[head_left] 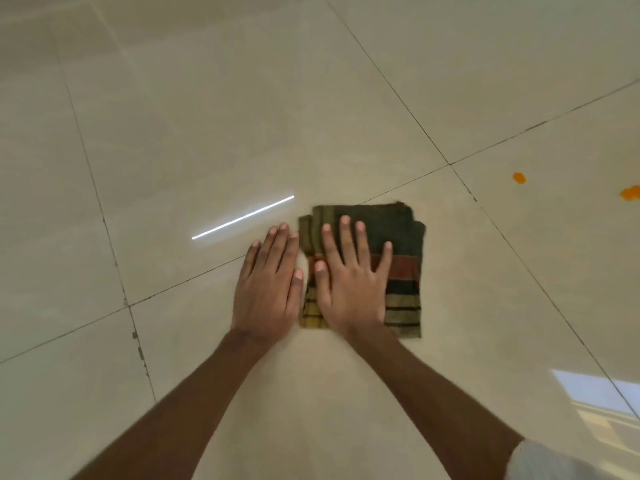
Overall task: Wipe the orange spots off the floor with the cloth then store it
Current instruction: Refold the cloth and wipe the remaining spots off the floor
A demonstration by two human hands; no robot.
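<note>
The folded striped cloth (398, 258) lies flat on the tiled floor (207, 133). The right hand (349, 282) rests palm-down on the cloth's left half, fingers spread wide — no grasp. The left hand (268, 289) lies flat on the floor just left of the cloth, fingers extended and close together. Two orange spots (519, 178) (630, 192) lie well apart from the cloth — far right.
</note>
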